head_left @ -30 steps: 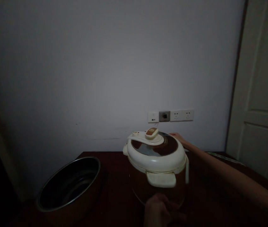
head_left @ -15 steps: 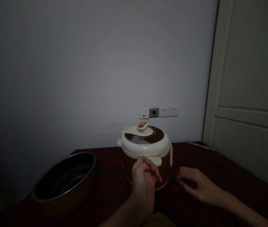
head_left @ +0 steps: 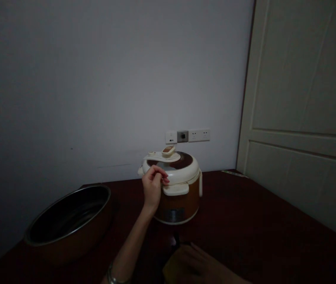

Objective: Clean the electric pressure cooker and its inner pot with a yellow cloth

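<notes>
An electric pressure cooker (head_left: 175, 203), with a cream lid and brown body, stands upright on the dark red table. My left hand (head_left: 152, 185) is at the front left of its lid, fingers curled in and thumb close to them. Nothing shows in that hand, and whether its fingertips touch the lid rim I cannot tell. Low in the picture, my right hand (head_left: 199, 262) lies dim over a yellowish thing (head_left: 172, 268), its fingers bent around it. A small dark piece (head_left: 176, 238) sticks up just beyond; what it is stays unclear in the gloom.
A large round pot (head_left: 68, 240) with a dark inside stands on the left of the table (head_left: 239, 213). Wall sockets (head_left: 199, 135) are behind the cooker. A pale door (head_left: 298, 154) borders the right side, and a thin flat strip (head_left: 234, 173) lies near the back edge.
My left hand has moved up and left, from the cooker's front to its lid's edge. My right hand has come down and left onto the yellowish thing. The view has shifted slightly right.
</notes>
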{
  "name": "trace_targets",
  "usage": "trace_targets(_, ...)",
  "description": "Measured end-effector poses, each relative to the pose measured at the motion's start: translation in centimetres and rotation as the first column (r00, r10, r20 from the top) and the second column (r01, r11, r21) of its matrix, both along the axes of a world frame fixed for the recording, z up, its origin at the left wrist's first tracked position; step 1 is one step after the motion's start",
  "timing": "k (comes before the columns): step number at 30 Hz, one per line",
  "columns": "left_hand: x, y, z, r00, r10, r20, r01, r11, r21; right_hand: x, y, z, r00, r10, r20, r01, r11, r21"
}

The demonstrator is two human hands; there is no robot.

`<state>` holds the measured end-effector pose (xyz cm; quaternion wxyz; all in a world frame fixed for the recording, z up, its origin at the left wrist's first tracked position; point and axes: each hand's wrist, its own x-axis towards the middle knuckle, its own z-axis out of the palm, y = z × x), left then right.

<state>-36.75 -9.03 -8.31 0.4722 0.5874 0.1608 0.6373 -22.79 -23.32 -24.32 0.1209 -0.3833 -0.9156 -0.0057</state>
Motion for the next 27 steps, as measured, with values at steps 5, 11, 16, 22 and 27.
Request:
trace_targets(5, 0.6, 1.1, -0.9, 0.984, -0.032, -0.174, 0.033, 0.999, 0.002, -0.5, -0.2, -0.1, 0.999, 0.041, 0.001, -0.041, 0.999, 0.031)
trace_targets(11, -1.3, 0.7, 0.2, 0.837, 0.156, -0.524, 0.105, 0.895, 0.434, 1.5, -2.6, 0.3, 0.885, -0.200, -0.421, 0.145, 0.976, -0.159)
trace_targets(16, -2.8, -0.5, 1.1, 0.697, 0.450, -0.558, 0.183, 0.641, 0.745, 6.4, -0.9, -0.5, 0.388, -0.472, -0.792, 0.497, 0.831, -0.252)
trace_targets(22, -2.0, -1.8, 0.3, 0.467, 0.742, -0.481, 0.254, 0.408, 0.877, 11.9, 4.8, 1.6, 0.062, -0.320, -0.945, 0.679, 0.708, -0.195)
trace_targets(27, -0.7, -1.3, -0.9, 0.476, 0.839, -0.264, 0.248, 0.160, 0.955, 13.0, 7.8, 3.3, 0.210, -0.209, -0.955, 0.685, 0.728, -0.008)
